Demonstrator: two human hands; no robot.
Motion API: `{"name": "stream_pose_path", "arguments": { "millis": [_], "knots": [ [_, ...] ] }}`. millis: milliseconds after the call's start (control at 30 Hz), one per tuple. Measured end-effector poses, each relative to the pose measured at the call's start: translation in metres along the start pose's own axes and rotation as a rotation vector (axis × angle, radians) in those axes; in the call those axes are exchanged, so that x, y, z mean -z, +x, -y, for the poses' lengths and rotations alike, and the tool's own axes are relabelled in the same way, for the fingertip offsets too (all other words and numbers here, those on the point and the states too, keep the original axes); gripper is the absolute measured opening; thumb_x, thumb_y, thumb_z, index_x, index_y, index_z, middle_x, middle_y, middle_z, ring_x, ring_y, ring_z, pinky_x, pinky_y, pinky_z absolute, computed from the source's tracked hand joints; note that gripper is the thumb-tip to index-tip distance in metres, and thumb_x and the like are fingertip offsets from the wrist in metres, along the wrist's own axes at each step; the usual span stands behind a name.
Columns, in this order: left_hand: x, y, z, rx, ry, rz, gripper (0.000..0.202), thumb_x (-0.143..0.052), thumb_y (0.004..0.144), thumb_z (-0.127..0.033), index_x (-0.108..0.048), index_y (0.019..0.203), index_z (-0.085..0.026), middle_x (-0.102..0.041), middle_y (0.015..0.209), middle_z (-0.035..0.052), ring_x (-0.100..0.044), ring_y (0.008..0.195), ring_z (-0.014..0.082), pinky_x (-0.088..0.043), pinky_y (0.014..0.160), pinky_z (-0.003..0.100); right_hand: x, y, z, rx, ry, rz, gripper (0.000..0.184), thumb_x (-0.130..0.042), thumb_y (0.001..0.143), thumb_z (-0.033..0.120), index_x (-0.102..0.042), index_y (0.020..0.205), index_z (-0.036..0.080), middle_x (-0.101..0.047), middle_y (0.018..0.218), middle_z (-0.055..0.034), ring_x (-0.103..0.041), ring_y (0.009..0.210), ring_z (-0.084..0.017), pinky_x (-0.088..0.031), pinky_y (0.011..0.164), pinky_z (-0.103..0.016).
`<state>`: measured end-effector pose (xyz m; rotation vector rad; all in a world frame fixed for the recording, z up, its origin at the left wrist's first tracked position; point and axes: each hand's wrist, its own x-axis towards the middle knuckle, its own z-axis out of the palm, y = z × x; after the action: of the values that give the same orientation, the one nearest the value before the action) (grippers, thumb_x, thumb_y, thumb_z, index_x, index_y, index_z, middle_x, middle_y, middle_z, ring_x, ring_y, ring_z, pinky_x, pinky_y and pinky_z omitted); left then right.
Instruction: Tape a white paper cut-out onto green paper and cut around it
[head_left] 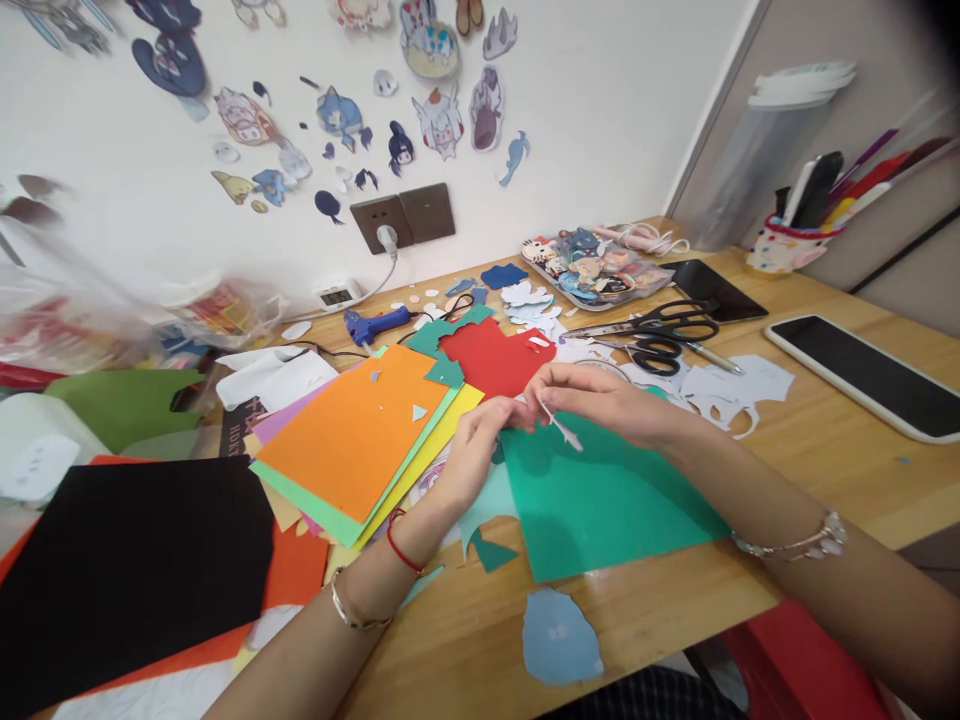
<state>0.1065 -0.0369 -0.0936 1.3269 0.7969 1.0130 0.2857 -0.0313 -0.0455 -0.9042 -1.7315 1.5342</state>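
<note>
Both hands meet near the middle of the wooden table [825,440], above a green paper sheet [600,500]. The right hand [607,400] pinches a small white paper piece [564,430] between thumb and forefinger; the piece hangs from the fingertips and points toward 5 o'clock, just over the upper edge of the green sheet. The left hand [476,450] comes from 7 o'clock with its fingers curled, and its fingertips touch the right hand's fingertips at the same white piece (I cannot tell if the left fingers really grip it or only touch it). A red string and a thin bangle are on the left wrist, and a silver bracelet [795,543] is on the right wrist.

At 9 o'clock from the hands lies a fanned stack of coloured sheets with an orange sheet [360,430] on top. At 12 o'clock, just beyond the fingers, is a red sheet [491,360]. At 2 o'clock lie black scissors [660,335], and farther, near the table's right edge, a phone [870,375] with a dark screen. A blue glue gun [371,325] lies at 11 o'clock near the wall. A black sheet [127,560] lies at 8 o'clock, and a light blue cut-out [559,635] lies at 6 o'clock by the table's front edge.
</note>
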Motion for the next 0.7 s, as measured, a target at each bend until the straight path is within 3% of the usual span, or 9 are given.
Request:
{"name": "stream_pose_path", "arguments": {
  "millis": [100,233,300,467,700],
  "knots": [
    [0.0,0.002,0.003,-0.015,0.032,-0.068,0.038,-0.037,0.09,-0.039,-0.064,0.077,-0.016,-0.064,0.078,0.0054,-0.058,0.079,0.0183,-0.045,0.079,0.031,0.008,-0.003,0.003,-0.062,-0.045,0.012,0.015,-0.047,0.088,0.029,-0.05,0.081,0.016,-0.051,0.08,-0.001,-0.049,0.078,-0.014,-0.038,0.072,-0.027],
    [0.0,0.003,0.003,-0.014,0.139,-0.224,0.027,-0.047,0.089,-0.032,-0.062,0.073,-0.015,-0.06,0.075,0.0022,-0.056,0.078,0.016,-0.043,0.078,0.03,0.017,-0.006,0.005,-0.285,-0.225,0.193,0.02,-0.044,0.088,0.032,-0.051,0.077,0.017,-0.049,0.074,0.0002,-0.046,0.07,-0.013,-0.036,0.064,-0.026],
    [0.0,0.003,0.002,-0.002,0.176,-0.271,0.024,-0.05,0.088,-0.03,-0.06,0.074,-0.014,-0.06,0.074,0.0012,-0.057,0.077,0.0156,-0.044,0.077,0.033,0.018,-0.004,0.001,-0.306,-0.337,0.137,0.02,-0.043,0.087,0.033,-0.051,0.077,0.017,-0.049,0.074,0.0003,-0.045,0.069,-0.013,-0.036,0.062,-0.025],
    [0.0,0.003,0.005,0.048,0.157,-0.318,0.023,-0.05,0.09,-0.032,-0.058,0.082,-0.013,-0.061,0.073,0.0002,-0.059,0.068,0.0134,-0.048,0.065,0.03,0.013,0.006,-0.011,-0.199,-0.479,-0.171,0.017,-0.037,0.089,0.031,-0.047,0.082,0.018,-0.047,0.076,0.0003,-0.046,0.07,-0.013,-0.035,0.061,-0.024],
    [0.004,0.007,0.01,0.054,0.089,-0.337,0.015,-0.054,0.088,-0.027,-0.057,0.091,-0.012,-0.06,0.077,0.0001,-0.06,0.071,0.0139,-0.051,0.064,0.03,-0.004,0.013,-0.017,-0.145,-0.628,-0.14,0.018,-0.039,0.086,0.027,-0.047,0.073,0.018,-0.048,0.067,0.0005,-0.045,0.062,-0.013,-0.033,0.055,-0.025]
  ]
}}
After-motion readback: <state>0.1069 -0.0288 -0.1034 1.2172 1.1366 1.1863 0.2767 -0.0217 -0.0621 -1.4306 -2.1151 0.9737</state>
